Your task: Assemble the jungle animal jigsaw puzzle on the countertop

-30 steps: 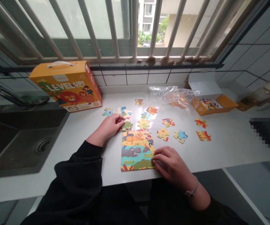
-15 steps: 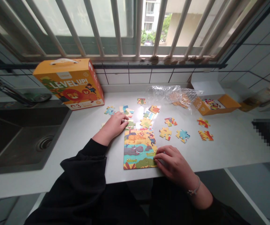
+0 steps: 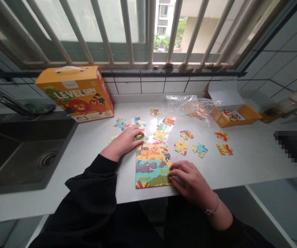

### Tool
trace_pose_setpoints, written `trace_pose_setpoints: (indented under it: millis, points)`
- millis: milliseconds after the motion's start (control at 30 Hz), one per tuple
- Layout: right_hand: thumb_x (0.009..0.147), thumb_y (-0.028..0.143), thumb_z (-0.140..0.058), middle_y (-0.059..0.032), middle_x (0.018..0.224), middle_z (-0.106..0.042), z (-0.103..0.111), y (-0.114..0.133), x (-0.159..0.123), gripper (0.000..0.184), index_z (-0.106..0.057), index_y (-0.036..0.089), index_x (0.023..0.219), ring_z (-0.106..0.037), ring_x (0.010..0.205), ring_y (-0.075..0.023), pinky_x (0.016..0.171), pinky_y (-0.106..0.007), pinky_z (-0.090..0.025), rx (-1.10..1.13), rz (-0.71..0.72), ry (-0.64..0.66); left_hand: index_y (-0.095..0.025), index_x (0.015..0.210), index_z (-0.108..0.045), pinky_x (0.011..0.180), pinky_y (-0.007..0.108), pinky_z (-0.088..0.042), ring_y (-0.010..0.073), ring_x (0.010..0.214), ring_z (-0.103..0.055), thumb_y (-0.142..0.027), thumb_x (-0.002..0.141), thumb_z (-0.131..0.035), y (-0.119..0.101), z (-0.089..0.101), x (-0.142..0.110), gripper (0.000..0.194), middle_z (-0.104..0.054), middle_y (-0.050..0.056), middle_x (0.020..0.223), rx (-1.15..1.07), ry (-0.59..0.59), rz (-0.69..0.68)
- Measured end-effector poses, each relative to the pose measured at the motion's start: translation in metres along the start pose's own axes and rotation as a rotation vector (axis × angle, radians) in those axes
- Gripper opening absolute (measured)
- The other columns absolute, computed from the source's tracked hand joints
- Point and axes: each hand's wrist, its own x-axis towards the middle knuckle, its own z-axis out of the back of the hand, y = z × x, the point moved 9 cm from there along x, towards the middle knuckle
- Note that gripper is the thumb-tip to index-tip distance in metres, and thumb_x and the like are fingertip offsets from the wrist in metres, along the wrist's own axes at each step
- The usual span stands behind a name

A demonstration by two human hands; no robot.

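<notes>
A partly joined jigsaw puzzle [image 3: 152, 165] with hippo, leopard and crocodile pictures lies flat near the counter's front edge. My left hand [image 3: 127, 140] is at its upper left corner, thumb and fingers closed about a green puzzle piece [image 3: 141, 138] just above the top row. Beside the lower right edge rests my right hand [image 3: 191, 179], its bent fingers apart, the tips touching the puzzle's side. Loose pieces lie around: a yellow piece [image 3: 160, 135] above the puzzle, another yellow one [image 3: 181, 147] and a blue one [image 3: 200, 149] to the right.
An orange carry box [image 3: 78, 96] stands at the back left, beside a dark sink [image 3: 60, 148]. Crumpled clear plastic bags [image 3: 181, 103] with pieces inside lie at the back. An open orange box [image 3: 250, 113] and two striped or red pieces [image 3: 225, 149] are at right.
My left fingers have shifted slightly and the green piece has moved a little left, closer in against the thumb. My right hand stays at the puzzle's edge. The view has tilted slightly.
</notes>
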Motion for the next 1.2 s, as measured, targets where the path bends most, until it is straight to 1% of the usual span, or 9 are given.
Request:
trace_pose_setpoints:
  millis: [200,500,667,800,900,1000,1100,1167,1200]
  points:
    - [0.107,0.021,-0.067,-0.0062,0.117,-0.078,-0.001,0.005,0.001,0.009,-0.070,0.028,0.111,-0.073,0.112,-0.0251,0.098,-0.046,-0.058,0.051,0.055,0.024,-0.026,0.109,-0.076,0.109,0.048,-0.053,0.0306,0.119,-0.067,-0.037,0.096,-0.081,-0.006,0.005,-0.006,0.018,-0.074,0.008,0.120,0.015,0.083,0.014]
    - [0.107,0.023,-0.069,-0.0055,0.117,-0.078,-0.001,0.004,0.002,0.006,-0.071,0.028,0.109,-0.072,0.111,-0.0249,0.097,-0.046,-0.057,0.039,0.050,0.035,-0.026,0.109,-0.076,0.109,0.048,-0.052,0.0319,0.121,-0.064,-0.041,0.090,-0.087,-0.006,0.007,-0.009,0.026,-0.071,0.008,0.119,0.017,0.086,0.045]
    - [0.107,0.023,-0.067,-0.0067,0.115,-0.079,-0.002,0.003,0.000,0.008,-0.071,0.029,0.112,-0.073,0.109,-0.0254,0.096,-0.047,-0.060,0.051,0.038,0.028,-0.026,0.106,-0.077,0.108,0.048,-0.053,0.0311,0.120,-0.066,-0.037,0.095,-0.082,-0.003,0.005,-0.009,0.017,-0.074,0.008,0.117,0.022,0.071,0.050]
    - [0.108,0.022,-0.066,-0.0085,0.115,-0.078,0.006,-0.002,0.006,0.013,-0.072,0.028,0.117,-0.074,0.104,-0.0246,0.091,-0.045,-0.063,0.099,0.006,-0.010,-0.025,0.103,-0.076,0.102,0.045,-0.056,0.0270,0.106,-0.069,-0.029,0.097,-0.077,0.000,0.011,-0.011,0.008,-0.074,0.006,0.109,0.034,0.022,0.078]
    - [0.109,0.023,-0.066,-0.0091,0.116,-0.077,0.023,-0.005,0.032,0.011,-0.072,0.027,0.117,-0.073,0.105,-0.0248,0.093,-0.044,-0.062,0.071,0.019,-0.026,-0.023,0.103,-0.076,0.095,0.043,-0.057,0.0243,0.095,-0.069,-0.024,0.099,-0.071,0.002,0.023,-0.012,0.006,-0.074,0.006,0.106,0.063,-0.062,0.113]
    - [0.110,0.026,-0.066,-0.0088,0.114,-0.078,0.036,-0.016,0.085,0.009,-0.074,0.026,0.113,-0.072,0.106,-0.0265,0.096,-0.046,-0.059,-0.034,0.021,-0.012,-0.023,0.098,-0.074,0.090,0.042,-0.056,0.0242,0.091,-0.068,-0.021,0.100,-0.067,0.006,0.036,-0.015,0.007,-0.074,0.007,0.102,0.116,-0.151,0.162]
    - [0.108,0.028,-0.067,-0.0090,0.113,-0.078,0.034,-0.038,0.146,0.010,-0.077,0.024,0.109,-0.071,0.108,-0.0275,0.096,-0.044,-0.057,-0.141,0.005,0.000,-0.023,0.095,-0.072,0.090,0.042,-0.056,0.0246,0.089,-0.068,-0.020,0.099,-0.066,0.013,0.048,-0.019,0.008,-0.075,0.007,0.100,0.150,-0.231,0.224]
    - [0.107,0.025,-0.066,-0.0101,0.110,-0.078,0.024,-0.058,0.176,0.012,-0.078,0.023,0.105,-0.070,0.104,-0.0274,0.096,-0.043,-0.056,-0.200,-0.047,-0.018,-0.023,0.094,-0.072,0.091,0.041,-0.056,0.0247,0.089,-0.069,-0.019,0.099,-0.065,0.021,0.055,-0.023,0.009,-0.076,0.007,0.100,0.151,-0.275,0.278]
    - [0.106,0.023,-0.066,-0.0109,0.109,-0.078,0.018,-0.067,0.186,0.014,-0.079,0.022,0.103,-0.070,0.103,-0.0275,0.096,-0.043,-0.055,-0.212,-0.070,-0.037,-0.022,0.094,-0.072,0.091,0.041,-0.056,0.0249,0.089,-0.069,-0.019,0.099,-0.064,0.025,0.058,-0.026,0.009,-0.077,0.008,0.100,0.148,-0.289,0.306]
